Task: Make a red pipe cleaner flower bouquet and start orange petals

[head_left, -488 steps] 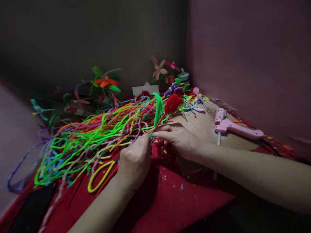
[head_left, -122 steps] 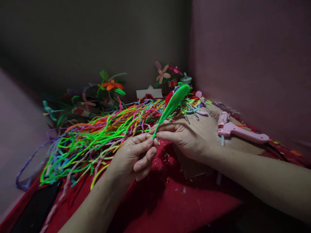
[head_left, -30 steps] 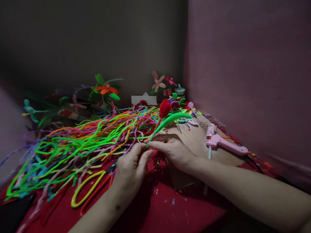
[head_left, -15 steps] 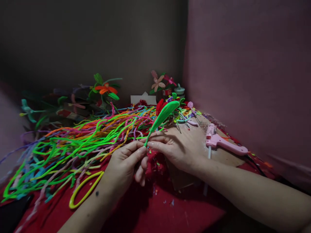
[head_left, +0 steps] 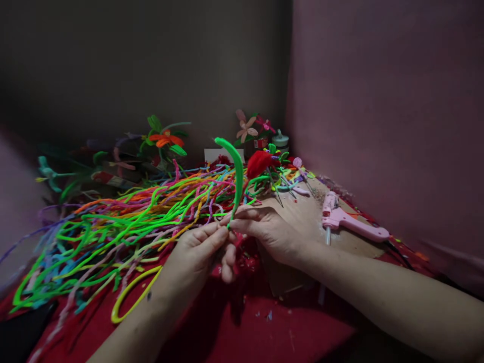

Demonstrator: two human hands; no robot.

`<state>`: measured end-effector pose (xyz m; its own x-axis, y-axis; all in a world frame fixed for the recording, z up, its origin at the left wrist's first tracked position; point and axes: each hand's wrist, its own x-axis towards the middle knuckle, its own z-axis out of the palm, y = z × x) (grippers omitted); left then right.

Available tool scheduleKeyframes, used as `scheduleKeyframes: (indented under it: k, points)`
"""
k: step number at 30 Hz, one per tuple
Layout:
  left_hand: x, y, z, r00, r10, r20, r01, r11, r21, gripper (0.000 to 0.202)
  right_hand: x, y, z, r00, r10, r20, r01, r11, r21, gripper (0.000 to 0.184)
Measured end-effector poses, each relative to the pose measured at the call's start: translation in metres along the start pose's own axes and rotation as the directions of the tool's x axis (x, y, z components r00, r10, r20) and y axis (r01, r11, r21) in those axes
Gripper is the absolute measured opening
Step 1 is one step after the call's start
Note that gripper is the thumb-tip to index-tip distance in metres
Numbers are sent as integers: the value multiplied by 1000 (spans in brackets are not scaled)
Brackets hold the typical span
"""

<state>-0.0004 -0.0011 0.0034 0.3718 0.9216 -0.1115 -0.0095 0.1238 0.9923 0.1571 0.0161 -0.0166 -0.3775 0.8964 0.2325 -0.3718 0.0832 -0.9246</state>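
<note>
My left hand (head_left: 200, 249) and my right hand (head_left: 264, 229) meet at the base of a small stem over the red cloth. Both pinch the lower end of a green pipe-cleaner leaf (head_left: 236, 169), which stands up and curls to the left at its tip. A fuzzy red flower head (head_left: 259, 162) on the same stem rises just right of the leaf, behind my right fingers. A big loose heap of coloured pipe cleaners (head_left: 124, 217) lies to the left of my hands.
A pink glue gun (head_left: 350, 224) rests on a brown board (head_left: 302, 206) at the right. Yellow-handled scissors (head_left: 132, 292) lie by my left wrist. Finished pipe-cleaner flowers (head_left: 166, 138) stand along the back wall. A dark flat object (head_left: 22, 333) sits at bottom left.
The green leaf has swung from leaning right to standing upright with its tip curled left, which uncovers the red flower head. Both hands have stayed pinched at the stem base.
</note>
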Motion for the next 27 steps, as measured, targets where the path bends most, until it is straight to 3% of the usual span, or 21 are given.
scheduleKeyframes:
  k: [2,4,10,13,20,22,25,27]
  points:
    - [0,7,-1,973,166,-163,-121,960,254,19,0,0,0,1000,-17,-11,16,1000,-27,18]
    - [0,10,-3,929,264,-262,-159,919,361,15,-2,1,0,1000,-11,14,12,999,-47,17]
    - [0,0,-4,971,84,-225,-77,996,41,17,-9,0,7,977,188,101,-181,981,-75,20]
    - [-2,0,1,964,57,-258,-67,997,-31,16,-10,-6,12,980,173,99,-166,984,-71,19]
    - [-5,9,7,941,150,-303,-93,976,195,10,-6,-3,10,983,136,126,-124,987,-100,19]
    - [-7,6,8,907,274,-319,-153,922,356,5,-6,1,7,977,192,92,-176,971,-161,26]
    - [-10,2,10,828,497,-259,-260,750,608,7,-7,5,3,952,292,88,-267,938,-221,37]
    - [-12,2,11,819,534,-210,-274,686,674,8,-8,6,2,949,296,105,-264,932,-247,40]
